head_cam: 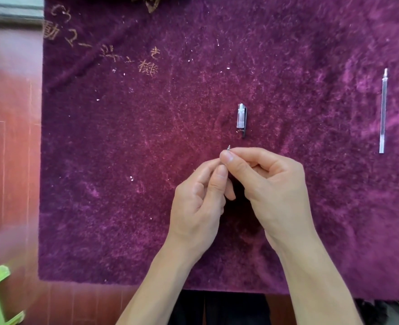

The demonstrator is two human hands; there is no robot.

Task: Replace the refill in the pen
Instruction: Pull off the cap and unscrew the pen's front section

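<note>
pen (228,150) pinched mid-cloth, only tip shows | left hand (198,202) and right hand (266,184) both closed on it | refill (383,111) far right, untouched | light, thin, slick, bendy: grip refill mid-shaft | cap (240,118) just beyond hands

We see both hands meet over the middle of the purple cloth (123,160), the left hand (198,202) and right hand (271,186) pinching a pen (228,148) whose metal tip pokes out above the fingertips. The clear cap (241,117) lies just beyond them, and a spare refill (383,111) lies near the cloth's right edge.
</note>
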